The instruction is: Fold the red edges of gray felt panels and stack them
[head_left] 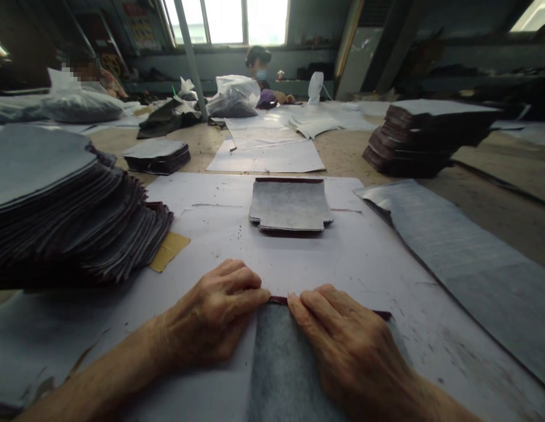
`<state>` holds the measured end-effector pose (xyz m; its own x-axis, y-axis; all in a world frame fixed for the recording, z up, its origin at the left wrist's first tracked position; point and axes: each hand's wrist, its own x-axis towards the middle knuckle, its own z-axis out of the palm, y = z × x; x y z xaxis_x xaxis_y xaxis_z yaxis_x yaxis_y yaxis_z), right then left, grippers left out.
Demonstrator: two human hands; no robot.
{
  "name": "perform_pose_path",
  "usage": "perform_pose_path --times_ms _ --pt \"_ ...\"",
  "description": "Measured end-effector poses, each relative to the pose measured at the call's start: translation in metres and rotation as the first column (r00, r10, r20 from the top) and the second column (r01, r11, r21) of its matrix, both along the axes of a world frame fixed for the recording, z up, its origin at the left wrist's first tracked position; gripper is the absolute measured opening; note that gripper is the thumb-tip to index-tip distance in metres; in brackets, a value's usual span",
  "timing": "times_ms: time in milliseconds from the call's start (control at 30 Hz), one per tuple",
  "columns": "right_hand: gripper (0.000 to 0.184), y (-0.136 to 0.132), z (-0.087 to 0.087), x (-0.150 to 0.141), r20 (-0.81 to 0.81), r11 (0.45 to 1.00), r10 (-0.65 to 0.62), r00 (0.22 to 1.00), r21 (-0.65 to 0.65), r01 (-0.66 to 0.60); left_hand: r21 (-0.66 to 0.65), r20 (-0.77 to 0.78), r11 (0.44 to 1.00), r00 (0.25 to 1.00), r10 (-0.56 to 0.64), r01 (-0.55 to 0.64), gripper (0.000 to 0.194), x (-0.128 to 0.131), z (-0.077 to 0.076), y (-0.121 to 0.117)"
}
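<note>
A grey-backed leather piece [283, 369] lies flat before me, its far edge folded over into a narrow dark red strip [279, 300]. My left hand [217, 310] is closed, with thumb and fingers pinching the left end of that strip. On the same edge, further right, my right hand [349, 334] presses with its fingers held together, covering much of the strip; its right end shows past the knuckles. Just beyond both hands rests a small pile of notched grey pieces [292, 205] with a dark red folded far edge.
Tall stacks of grey-backed pieces stand at left [57, 217] and right [426, 140], with a lower stack [157, 155] behind. A long grey sheet [466, 246] lies on the right. A yellow scrap [170, 252] sits by the left stack. Two people work across the table among plastic bags [235, 97].
</note>
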<state>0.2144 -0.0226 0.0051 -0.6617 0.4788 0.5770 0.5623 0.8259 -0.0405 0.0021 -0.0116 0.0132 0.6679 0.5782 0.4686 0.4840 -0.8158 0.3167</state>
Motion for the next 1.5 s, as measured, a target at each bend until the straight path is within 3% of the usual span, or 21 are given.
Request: perform_pose_path --times_ms 267,500,567,733,967,1500 --pt "0.035 0.004 0.002 0.002 0.068 0.991 0.030 0.997 -0.129 -0.021 0.069 -0.039 0.997 0.999 -0.024 0.027 0.023 0.000 -0.004 0.006" --pt "0.037 0.003 0.013 -0.006 0.190 1.000 0.024 0.981 -0.004 -0.024 0.156 -0.151 0.985 0.987 -0.049 0.073 0.023 0.000 -0.004 0.004" --pt "0.035 0.005 0.011 -0.008 0.152 0.997 0.072 0.986 -0.011 -0.071 0.140 -0.114 0.989 0.993 -0.039 0.054 0.025 -0.002 -0.003 0.005" --pt "0.031 0.013 0.001 -0.007 -0.016 0.974 0.139 0.990 -0.177 -0.140 0.013 0.084 0.995 0.992 0.093 -0.095 0.033 -0.008 0.003 -0.007" --pt "0.035 0.018 -0.003 -0.005 -0.058 0.964 0.132 0.989 -0.225 -0.142 -0.087 -0.060 0.973 0.976 0.209 -0.213 0.029 0.003 -0.001 -0.042" --pt "0.042 0.016 0.003 -0.009 0.077 0.970 0.116 0.990 -0.225 -0.096 -0.024 -0.108 0.975 0.970 0.217 -0.220 0.024 0.004 -0.001 -0.040"
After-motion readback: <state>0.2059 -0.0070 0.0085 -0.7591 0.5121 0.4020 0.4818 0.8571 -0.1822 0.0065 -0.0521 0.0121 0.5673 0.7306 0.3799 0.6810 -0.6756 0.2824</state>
